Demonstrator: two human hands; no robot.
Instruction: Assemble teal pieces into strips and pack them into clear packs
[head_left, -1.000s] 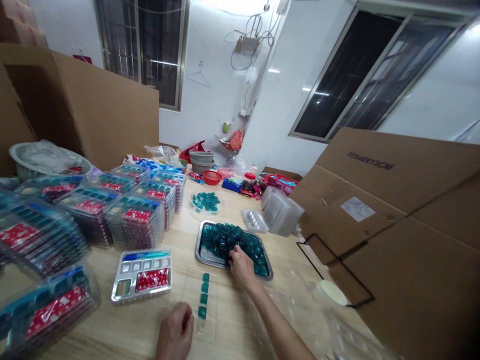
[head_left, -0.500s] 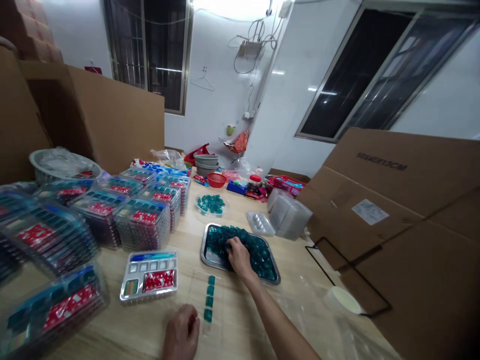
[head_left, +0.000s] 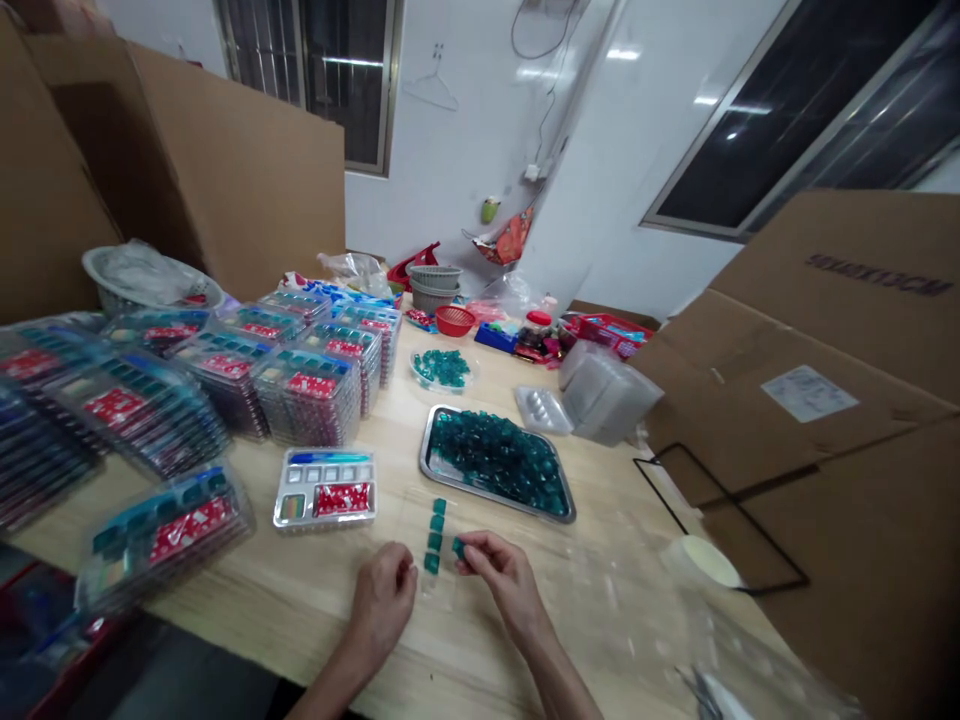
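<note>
My right hand (head_left: 499,570) pinches a small teal cube (head_left: 458,547) just right of a short row of teal cubes (head_left: 434,535) that sit in a clear plastic strip on the wooden table. My left hand (head_left: 382,598) rests curled at the strip's near left end; whether it holds anything I cannot make out. Beyond the row lies a metal tray (head_left: 450,480) heaped with teal cubes. A clear packed set (head_left: 325,487) with a red insert lies to the left.
Stacks of packed clear sets (head_left: 307,395) fill the table's left side. A small dish of teal cubes (head_left: 442,368), empty clear trays (head_left: 607,395), baskets (head_left: 435,285) and a tape roll (head_left: 701,565) stand around. Cardboard sheets (head_left: 825,400) lean at right and back left.
My right hand left the metal tray and came back toward me with a teal cube, now beside the row. The view tilted down.
</note>
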